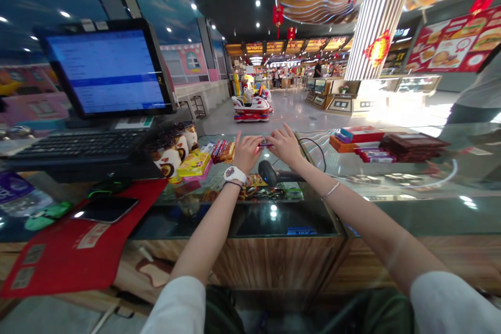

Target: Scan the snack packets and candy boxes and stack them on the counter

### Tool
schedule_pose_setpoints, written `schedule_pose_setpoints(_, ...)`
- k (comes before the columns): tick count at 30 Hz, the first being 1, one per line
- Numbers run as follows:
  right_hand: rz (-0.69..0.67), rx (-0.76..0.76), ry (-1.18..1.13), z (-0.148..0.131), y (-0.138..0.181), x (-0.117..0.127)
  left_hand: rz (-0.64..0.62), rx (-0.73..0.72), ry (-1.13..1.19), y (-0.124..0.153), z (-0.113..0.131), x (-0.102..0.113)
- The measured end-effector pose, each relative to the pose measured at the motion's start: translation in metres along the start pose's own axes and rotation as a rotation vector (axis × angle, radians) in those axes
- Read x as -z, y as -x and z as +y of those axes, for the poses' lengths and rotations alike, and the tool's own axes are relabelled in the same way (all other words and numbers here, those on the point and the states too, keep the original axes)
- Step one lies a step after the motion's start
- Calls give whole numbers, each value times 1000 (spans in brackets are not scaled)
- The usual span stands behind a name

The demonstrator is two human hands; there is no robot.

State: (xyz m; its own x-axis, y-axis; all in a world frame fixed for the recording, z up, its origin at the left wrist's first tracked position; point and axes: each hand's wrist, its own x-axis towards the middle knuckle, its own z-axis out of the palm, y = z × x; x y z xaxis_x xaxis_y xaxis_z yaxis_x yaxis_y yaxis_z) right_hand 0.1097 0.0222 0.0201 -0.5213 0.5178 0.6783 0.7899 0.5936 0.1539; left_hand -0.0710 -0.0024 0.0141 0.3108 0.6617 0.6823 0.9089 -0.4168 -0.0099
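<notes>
Above the glass counter point(274, 219), my left hand point(247, 152) and my right hand point(285, 145) meet at the fingertips. Between them they pinch a small reddish-purple item point(265, 144), mostly covered by the fingers, so its kind is unclear. Just under my right wrist lies a black barcode scanner point(270, 173), its head toward my left. Beside my left hand are stacked snack packs: a yellow pack point(194, 163) and red and brown packets point(224, 151). Several cups with dark tops point(169, 160) stand left of these.
At left are a monitor point(109, 73), a keyboard point(74, 148), and a red mat point(78, 255) with a phone point(106, 209) on it. Brown packs point(410, 146) and a red box point(362, 134) are stacked at right. A person's blurred sleeve point(479, 86) shows at the right edge.
</notes>
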Motion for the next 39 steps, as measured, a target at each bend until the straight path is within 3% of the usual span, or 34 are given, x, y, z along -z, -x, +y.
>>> schedule_pose_setpoints(6,82,-22,1,-4,21,9,66,-44,17,4,5,-1)
schedule_pose_setpoints(12,228,-59,-80,17,49,-1,228,-140,68,4,5,-13)
schedule_pose_setpoints(18,302,-81,-91,29,56,-2,275,-157,91,5,12,-15)
schedule_pose_setpoints(31,246,-112,-128,24,56,-6,221,-99,83,7,9,-15)
schedule_pose_setpoints(39,153,-33,-296,24,50,15,233,5,68,4,-8,-16)
